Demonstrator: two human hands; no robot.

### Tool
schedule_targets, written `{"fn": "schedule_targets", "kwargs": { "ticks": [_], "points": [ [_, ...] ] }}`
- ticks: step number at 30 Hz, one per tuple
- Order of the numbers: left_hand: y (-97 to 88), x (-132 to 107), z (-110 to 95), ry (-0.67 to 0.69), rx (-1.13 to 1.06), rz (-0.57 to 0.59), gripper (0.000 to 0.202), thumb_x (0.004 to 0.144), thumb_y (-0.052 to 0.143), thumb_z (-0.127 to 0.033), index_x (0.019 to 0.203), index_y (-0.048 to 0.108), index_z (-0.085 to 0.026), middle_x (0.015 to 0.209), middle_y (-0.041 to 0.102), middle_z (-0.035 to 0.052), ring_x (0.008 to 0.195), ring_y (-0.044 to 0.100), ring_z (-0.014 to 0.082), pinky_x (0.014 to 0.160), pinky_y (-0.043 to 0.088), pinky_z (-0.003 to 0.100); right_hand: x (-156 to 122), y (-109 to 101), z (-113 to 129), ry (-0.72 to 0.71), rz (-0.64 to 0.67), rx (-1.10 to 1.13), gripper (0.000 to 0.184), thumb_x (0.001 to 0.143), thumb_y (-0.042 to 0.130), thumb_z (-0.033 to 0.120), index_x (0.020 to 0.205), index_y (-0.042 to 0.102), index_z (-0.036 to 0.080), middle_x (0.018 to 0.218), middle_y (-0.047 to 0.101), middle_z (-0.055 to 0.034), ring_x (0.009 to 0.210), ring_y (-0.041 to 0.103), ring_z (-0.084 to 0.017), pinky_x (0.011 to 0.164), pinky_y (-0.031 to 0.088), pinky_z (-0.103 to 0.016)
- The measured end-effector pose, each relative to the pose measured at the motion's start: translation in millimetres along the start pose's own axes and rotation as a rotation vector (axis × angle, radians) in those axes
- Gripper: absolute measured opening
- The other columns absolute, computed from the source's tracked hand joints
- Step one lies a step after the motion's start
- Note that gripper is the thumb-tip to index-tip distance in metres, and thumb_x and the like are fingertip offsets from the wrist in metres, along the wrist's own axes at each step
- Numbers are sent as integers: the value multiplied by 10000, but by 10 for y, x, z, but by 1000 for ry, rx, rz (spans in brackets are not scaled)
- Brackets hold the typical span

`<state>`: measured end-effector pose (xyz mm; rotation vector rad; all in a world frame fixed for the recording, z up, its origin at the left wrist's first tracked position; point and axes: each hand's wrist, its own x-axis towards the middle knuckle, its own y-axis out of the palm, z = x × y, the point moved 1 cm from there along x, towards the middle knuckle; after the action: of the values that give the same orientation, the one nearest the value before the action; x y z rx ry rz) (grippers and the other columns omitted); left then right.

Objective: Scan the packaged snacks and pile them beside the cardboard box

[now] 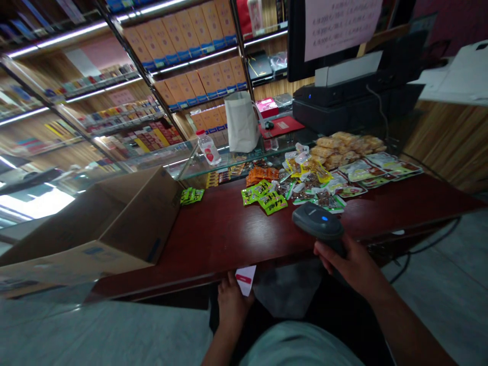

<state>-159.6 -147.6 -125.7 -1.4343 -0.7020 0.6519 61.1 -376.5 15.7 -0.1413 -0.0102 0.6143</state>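
1. My right hand grips the scanner over the near edge of the counter.
2. My left hand holds a white-and-red card at that edge.
3. The near wall of the open carton hides part of its inside.
4. The white bag conceals its contents; the card's print is unreadable.

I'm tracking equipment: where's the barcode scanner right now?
In the head view, the barcode scanner is right of centre, in the right hand, near the snack packets.
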Motion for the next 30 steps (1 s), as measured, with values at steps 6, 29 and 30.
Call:
{"fn": "schedule_targets", "kwargs": {
  "ticks": [6, 29, 30],
  "points": [
    [-51, -449, 127, 19, -57, 76, 949, 704, 653, -287, 1493, 246, 48, 1042, 652, 194, 960, 583, 327, 891, 433, 408, -78, 15, -21, 10, 19, 14, 424, 812, 653, 604, 856, 611, 185, 513, 563, 46, 472, 554, -149, 493, 446, -268],
    [-93, -688, 204, -28, -161, 120, 969, 726, 636, -247, 1516, 149, 37, 1082, 629, 174, 1003, 596, 299, 927, 445, 384, -211, 34, -4, 6, 17, 12, 395, 814, 661, 584, 818, 597, 194, 524, 570, 48, 473, 540, -133, 502, 432, -260],
    [-81, -691, 212, -25, -166, 111, 973, 728, 637, -250, 1517, 142, 33, 1074, 629, 169, 999, 597, 297, 927, 447, 384, -210, 34, -6, 9, 16, 13, 395, 813, 663, 582, 824, 597, 193, 526, 570, 48, 475, 539, -133, 503, 432, -260]
  ]
}}
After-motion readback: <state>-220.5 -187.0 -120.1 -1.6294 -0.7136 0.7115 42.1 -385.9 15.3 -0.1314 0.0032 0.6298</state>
